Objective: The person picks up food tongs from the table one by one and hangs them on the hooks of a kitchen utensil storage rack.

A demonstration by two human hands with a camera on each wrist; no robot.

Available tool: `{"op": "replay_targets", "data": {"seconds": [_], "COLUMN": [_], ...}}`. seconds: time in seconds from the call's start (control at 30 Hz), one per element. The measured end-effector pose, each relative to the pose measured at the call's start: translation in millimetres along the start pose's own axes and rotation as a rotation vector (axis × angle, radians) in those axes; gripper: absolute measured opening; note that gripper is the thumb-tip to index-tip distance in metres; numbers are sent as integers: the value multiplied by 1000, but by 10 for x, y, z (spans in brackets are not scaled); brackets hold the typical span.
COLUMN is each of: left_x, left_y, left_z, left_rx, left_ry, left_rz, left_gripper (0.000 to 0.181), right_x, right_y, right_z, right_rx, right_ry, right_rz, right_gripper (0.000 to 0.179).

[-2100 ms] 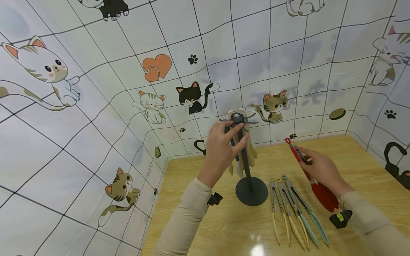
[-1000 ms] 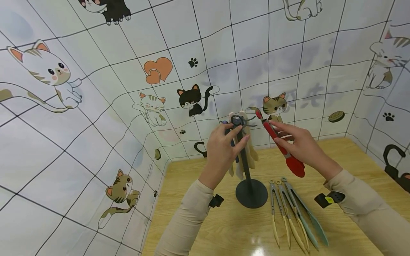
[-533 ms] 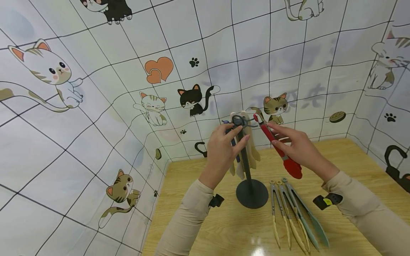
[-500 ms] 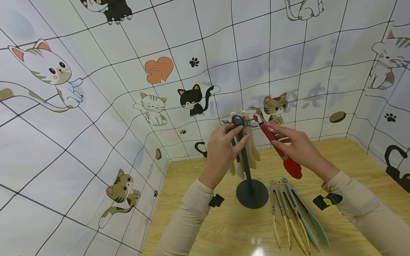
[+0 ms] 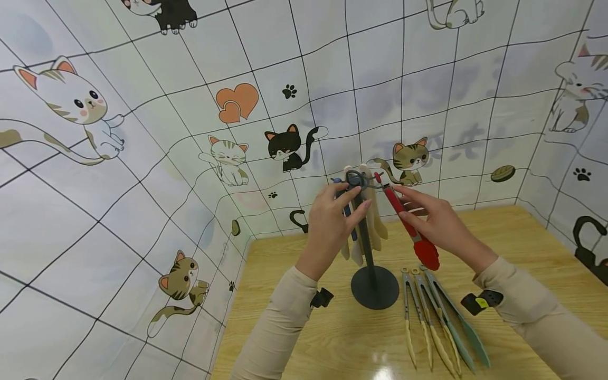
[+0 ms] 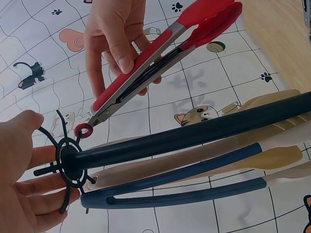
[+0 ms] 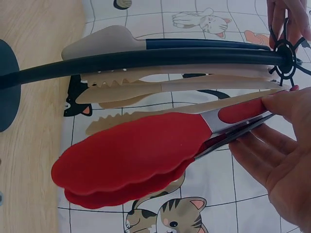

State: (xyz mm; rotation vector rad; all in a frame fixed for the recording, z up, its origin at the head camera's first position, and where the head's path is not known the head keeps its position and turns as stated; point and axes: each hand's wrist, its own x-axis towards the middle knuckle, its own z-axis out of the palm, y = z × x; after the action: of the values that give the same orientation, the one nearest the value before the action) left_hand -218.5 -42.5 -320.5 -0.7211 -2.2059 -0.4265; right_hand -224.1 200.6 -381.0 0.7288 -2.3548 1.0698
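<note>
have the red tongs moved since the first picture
Yes. In the head view, the red tongs moved left and up, toward the black stand.

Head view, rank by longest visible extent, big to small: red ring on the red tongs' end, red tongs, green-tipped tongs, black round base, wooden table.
1. Wooden table
2. Red tongs and green-tipped tongs: too close, and nearness to camera differs, so unranked
3. Black round base
4. Red ring

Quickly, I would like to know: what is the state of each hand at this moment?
Left hand: holding the rack at its top.
Right hand: closed, holding the red tongs.
</note>
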Motion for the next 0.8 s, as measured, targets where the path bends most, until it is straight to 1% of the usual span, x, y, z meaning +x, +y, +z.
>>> {"op": "replay_targets", "data": {"seconds": [0.3,0.6,0.8], "left_x": [-11,-7,2], "left_y": [-5,-18,-24], "left_z": [6,16,25], "left_rx": [-3,2,2], "left_ry": [8,29,38], "left_rz": [0,18,33], "left_gripper": [38,36,37], "right_x": [-5,39,71], "right_y": [10,-4,-5], "right_z": [124,251,314], "right_rx": [36,78,105], "right_ry": [-21,-31,-48], "right_rz": [53,49,78], "right_gripper": [70,69,68]}}
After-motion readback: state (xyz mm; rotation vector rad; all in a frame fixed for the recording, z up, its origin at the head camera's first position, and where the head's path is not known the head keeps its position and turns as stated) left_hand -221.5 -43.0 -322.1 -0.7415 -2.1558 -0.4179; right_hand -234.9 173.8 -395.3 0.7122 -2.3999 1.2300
